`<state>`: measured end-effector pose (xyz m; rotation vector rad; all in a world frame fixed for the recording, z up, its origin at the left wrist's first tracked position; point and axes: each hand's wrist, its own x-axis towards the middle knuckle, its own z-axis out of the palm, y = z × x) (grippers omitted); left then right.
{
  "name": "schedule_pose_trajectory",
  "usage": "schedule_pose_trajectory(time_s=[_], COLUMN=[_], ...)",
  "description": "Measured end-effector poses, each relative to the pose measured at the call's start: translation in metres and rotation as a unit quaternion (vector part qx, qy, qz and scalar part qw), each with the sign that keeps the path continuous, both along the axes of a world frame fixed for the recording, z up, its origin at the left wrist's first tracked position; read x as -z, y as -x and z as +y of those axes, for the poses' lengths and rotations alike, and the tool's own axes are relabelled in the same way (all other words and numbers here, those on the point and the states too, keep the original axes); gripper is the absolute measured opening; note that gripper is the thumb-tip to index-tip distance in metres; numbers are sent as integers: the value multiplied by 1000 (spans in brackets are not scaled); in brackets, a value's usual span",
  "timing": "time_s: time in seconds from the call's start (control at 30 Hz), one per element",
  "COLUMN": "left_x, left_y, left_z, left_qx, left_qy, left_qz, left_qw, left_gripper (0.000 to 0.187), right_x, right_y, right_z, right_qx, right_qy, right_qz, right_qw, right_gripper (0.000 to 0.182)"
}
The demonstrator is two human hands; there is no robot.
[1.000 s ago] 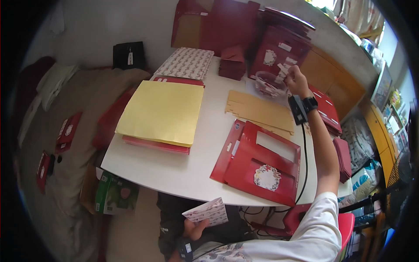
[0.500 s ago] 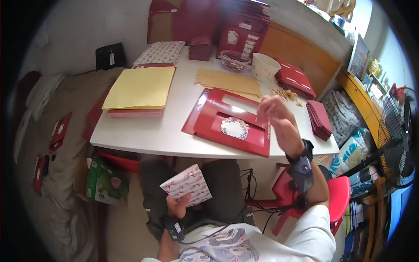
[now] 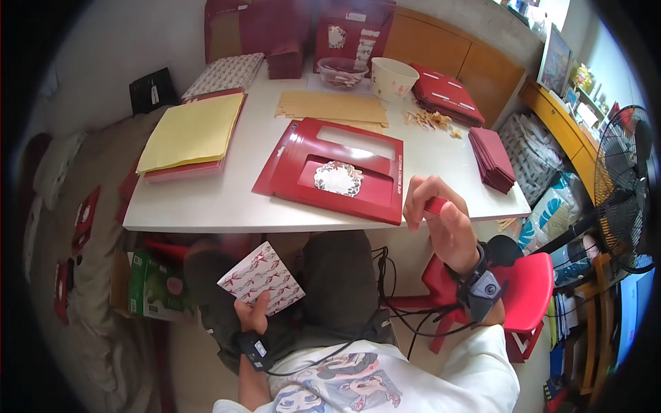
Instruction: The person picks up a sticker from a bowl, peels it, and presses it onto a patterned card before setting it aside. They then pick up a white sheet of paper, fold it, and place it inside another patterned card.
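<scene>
My left hand [image 3: 253, 313] pinches a white card wallet with a red bow pattern [image 3: 264, 277] by its lower edge, above my lap. Just off the table's front edge, my right hand [image 3: 444, 217] is closed with a small red piece [image 3: 435, 205] between thumb and fingers; its exact kind does not show. A flat red cardboard package [image 3: 375, 186] with cut-out windows lies on the table, left of my right hand. Through its lower window a white floral label [image 3: 339, 179] shows.
On the white table [image 3: 227, 199] are a yellow paper stack [image 3: 189, 134], tan card strips [image 3: 330, 107], a clear bowl [image 3: 342, 72], a white tub [image 3: 394, 78], tan scraps [image 3: 430, 120] and dark red wallets [image 3: 492, 158]. A red stool [image 3: 533, 282] and a fan [image 3: 623, 189] stand right.
My right hand has come down off the package, past the table edge, and a small red piece now shows in its fingers. My left hand still holds the patterned wallet. The view has shifted.
</scene>
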<state>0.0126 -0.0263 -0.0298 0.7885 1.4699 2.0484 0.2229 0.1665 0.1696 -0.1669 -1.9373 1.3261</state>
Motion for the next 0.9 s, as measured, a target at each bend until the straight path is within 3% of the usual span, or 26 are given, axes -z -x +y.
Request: schedule_pose_trajectory(time_s=[0.2, 0.33, 0.53, 0.73, 0.8, 0.9], left_x=[-13, -14, -4, -2, -2, -5], left_y=[-12, -11, -8, -6, -5, -8], left_z=[-6, -5, -5, -5, -5, -4], left_qx=[30, 41, 27, 48, 46, 36], left_qy=[-23, -5, -1, 1, 0, -15], left_qz=[9, 3, -23, -10, -10, -22], left_qw=[999, 999, 999, 999, 999, 999], left_gripper=[28, 28, 32, 35, 36, 29], right_x=[5, 10, 15, 19, 20, 22], right_y=[6, 9, 8, 18, 17, 21], right_z=[-6, -8, -6, -14, -12, -18], right_qx=[44, 84, 59, 13, 27, 53], right_qy=[-108, -74, -91, -19, -101, -106], right_qz=[-29, -43, -57, 4, -37, -35], right_qw=[993, 993, 993, 1000, 994, 992], right_gripper=[30, 27, 28, 28, 27, 27])
